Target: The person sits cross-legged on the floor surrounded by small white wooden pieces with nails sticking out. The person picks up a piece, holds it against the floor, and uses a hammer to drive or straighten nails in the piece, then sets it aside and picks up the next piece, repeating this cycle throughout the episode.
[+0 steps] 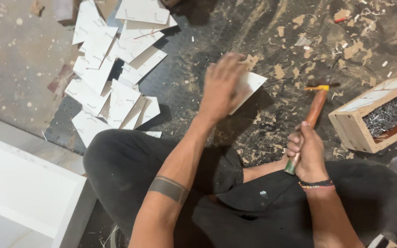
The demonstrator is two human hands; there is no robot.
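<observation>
My left hand (221, 85) holds a small white square panel piece (250, 87) above the dirty floor; the hand is blurred with motion. In my right hand (306, 154) I grip a hammer (314, 112) by its orange-brown wooden handle, head pointing away from me over the floor. I sit cross-legged in black trousers (129, 165). A heap of several white panel pieces (116, 69), some with nails sticking out, lies on the floor to the left of my left hand.
A wooden box (359, 126) filled with loose nails stands at the right. A white board structure (28, 193) lies at the lower left. Wood chips and shavings (327, 46) litter the dark floor ahead.
</observation>
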